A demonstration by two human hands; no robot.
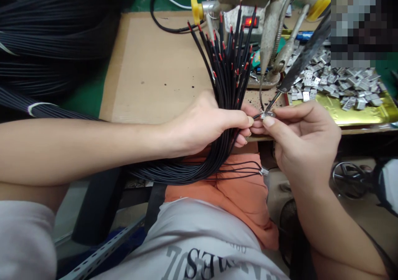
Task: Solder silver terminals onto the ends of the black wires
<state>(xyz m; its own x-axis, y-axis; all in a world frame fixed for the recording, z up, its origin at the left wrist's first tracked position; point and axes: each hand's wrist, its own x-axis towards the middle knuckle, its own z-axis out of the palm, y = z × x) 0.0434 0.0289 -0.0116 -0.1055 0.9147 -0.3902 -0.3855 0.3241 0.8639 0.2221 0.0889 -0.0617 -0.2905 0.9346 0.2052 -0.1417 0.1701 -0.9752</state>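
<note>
Grasping a fanned bundle of thin black insulated wires (228, 81) with red-sleeved tips, the left hand (202, 124) is clenched round the bundle's middle, while the right hand (303, 137) pinches a small silver metal clip (266, 115) between thumb and forefinger. The clip lies just right of the left fingertips (250, 121), over the front edge of the cardboard-covered worktop (155, 73), and a single black wire end (256, 116) runs from those fingers to it. The bundle's long axis rises from the lap toward the worktop's back edge, on the left hand's side. A black-handled tool with a thin metal tip (298, 61), probably a soldering iron, slants down to the clip. Wire loops ending in a clip (264, 171) hang over an orange cloth (226, 193). Silver clips (332, 81) lie heaped on gold foil (348, 115) at the worktop's right side.
</note>
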